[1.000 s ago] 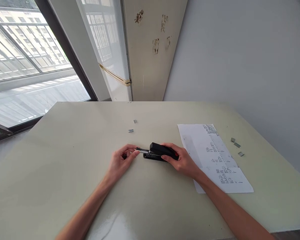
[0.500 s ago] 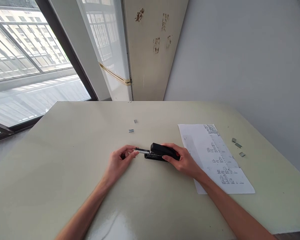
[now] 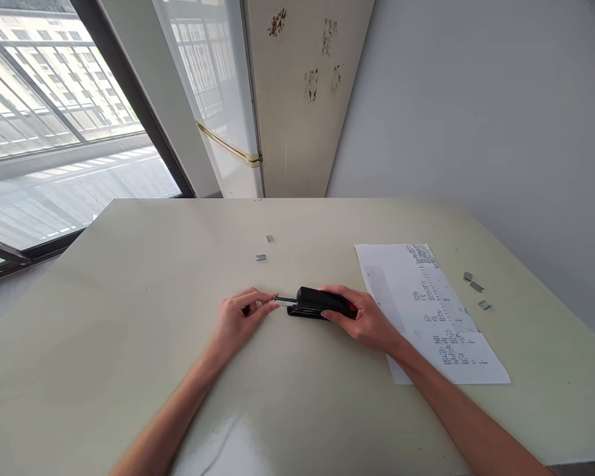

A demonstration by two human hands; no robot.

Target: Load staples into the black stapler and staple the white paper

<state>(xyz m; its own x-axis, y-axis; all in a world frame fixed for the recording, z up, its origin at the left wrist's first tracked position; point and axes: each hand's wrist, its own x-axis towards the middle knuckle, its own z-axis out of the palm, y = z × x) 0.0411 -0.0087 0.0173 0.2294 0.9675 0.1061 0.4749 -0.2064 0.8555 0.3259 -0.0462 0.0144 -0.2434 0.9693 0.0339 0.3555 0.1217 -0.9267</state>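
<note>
A black stapler (image 3: 310,302) lies low over the table in front of me. My right hand (image 3: 359,314) is closed around its right end, thumb on the near side and fingers over the top. From the stapler's left end sticks out a narrow metal staple tray (image 3: 285,301). My left hand (image 3: 242,314) pinches the tray's outer tip between thumb and fingers, and the fingertips hide that tip. Whether staples sit in the tray cannot be made out.
A printed sheet of paper (image 3: 401,291) lies on the pale table (image 3: 104,344), partly under my right forearm. Beyond the stapler are two small staple strips (image 3: 261,258). Several more grey staple strips (image 3: 476,287) lie right of the paper. A fridge (image 3: 297,132) stands behind the table.
My left hand has moved slightly right, and less of the staple tray shows outside the stapler. The gap between the stapler's top and the tray looks smaller. My right hand keeps its grip.
</note>
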